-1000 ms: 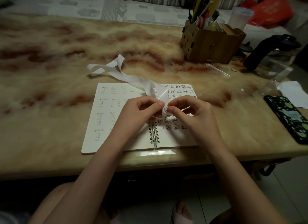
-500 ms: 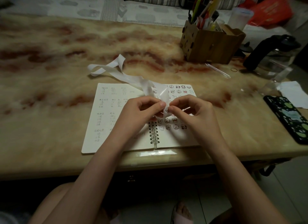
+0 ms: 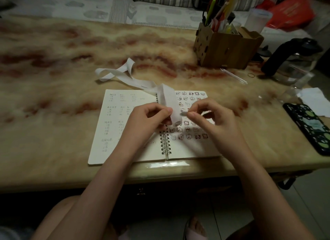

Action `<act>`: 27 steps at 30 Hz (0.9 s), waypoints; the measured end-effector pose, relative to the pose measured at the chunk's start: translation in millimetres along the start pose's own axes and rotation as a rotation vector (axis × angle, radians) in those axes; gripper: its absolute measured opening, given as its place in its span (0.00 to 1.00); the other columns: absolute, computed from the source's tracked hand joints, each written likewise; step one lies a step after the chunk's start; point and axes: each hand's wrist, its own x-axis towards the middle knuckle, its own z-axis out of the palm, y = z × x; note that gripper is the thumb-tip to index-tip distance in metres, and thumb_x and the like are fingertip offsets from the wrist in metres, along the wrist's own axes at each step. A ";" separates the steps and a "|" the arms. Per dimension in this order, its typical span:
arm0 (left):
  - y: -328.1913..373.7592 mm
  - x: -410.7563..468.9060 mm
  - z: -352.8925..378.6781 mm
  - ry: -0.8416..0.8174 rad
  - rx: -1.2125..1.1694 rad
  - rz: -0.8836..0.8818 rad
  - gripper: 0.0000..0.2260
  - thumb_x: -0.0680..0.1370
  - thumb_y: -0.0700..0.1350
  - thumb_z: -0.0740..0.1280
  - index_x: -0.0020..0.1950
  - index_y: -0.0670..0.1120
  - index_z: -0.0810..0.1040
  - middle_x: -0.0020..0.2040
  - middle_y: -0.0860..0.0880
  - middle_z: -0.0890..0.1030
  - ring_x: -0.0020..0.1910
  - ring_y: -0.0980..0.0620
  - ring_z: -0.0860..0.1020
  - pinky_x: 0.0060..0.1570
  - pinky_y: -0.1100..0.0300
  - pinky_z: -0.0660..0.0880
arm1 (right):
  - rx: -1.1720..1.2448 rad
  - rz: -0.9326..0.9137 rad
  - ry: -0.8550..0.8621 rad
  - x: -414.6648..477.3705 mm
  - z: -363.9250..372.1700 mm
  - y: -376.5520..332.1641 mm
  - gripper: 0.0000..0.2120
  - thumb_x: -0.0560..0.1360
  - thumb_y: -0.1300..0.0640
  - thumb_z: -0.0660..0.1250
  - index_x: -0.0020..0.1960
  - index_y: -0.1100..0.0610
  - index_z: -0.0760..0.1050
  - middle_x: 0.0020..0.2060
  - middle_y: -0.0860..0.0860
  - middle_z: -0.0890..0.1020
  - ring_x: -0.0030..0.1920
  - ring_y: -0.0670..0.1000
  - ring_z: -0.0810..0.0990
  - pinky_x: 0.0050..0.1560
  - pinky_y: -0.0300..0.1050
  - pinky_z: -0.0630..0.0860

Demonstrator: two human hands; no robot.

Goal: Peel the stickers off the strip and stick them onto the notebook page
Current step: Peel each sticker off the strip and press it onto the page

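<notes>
Left hand (image 3: pixel 151 119) grips the strip (image 3: pixel 167 98); right hand (image 3: pixel 212 120) pinches a blurred sticker (image 3: pixel 183 114).

Marbled table (image 3: pixel 53 114), open notebook (image 3: pixel 110 132), phone (image 3: pixel 309 127), pen box (image 3: pixel 226 50) (wooden)

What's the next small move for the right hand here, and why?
Probably lower the right hand and press its sticker onto the bare notebook page below the last sticker row: it seems to pinch a peeled sticker clear of the strip, which the left hand holds.
</notes>
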 end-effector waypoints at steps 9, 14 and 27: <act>-2.3 0.6 -0.3 0.006 0.039 -0.008 0.06 0.76 0.43 0.69 0.40 0.47 0.82 0.33 0.50 0.83 0.36 0.55 0.81 0.46 0.55 0.79 | 0.035 0.467 -0.039 2.5 -51.2 16.0 0.02 0.71 0.63 0.71 0.41 0.62 0.80 0.31 0.52 0.81 0.28 0.44 0.72 0.25 0.32 0.67; -2.3 0.5 0.1 0.000 0.044 -0.012 0.06 0.76 0.43 0.68 0.41 0.47 0.82 0.34 0.50 0.83 0.37 0.55 0.81 0.45 0.57 0.79 | -0.018 0.562 -0.093 0.5 -53.7 19.4 0.02 0.71 0.65 0.71 0.40 0.63 0.81 0.27 0.49 0.79 0.24 0.42 0.70 0.23 0.31 0.65; -2.5 0.8 -0.2 -0.005 0.050 -0.026 0.05 0.77 0.43 0.68 0.42 0.45 0.82 0.36 0.47 0.84 0.38 0.52 0.81 0.45 0.56 0.79 | -0.057 0.591 -0.122 -0.9 -54.9 21.9 0.04 0.71 0.67 0.70 0.38 0.63 0.79 0.31 0.55 0.80 0.24 0.43 0.73 0.24 0.32 0.67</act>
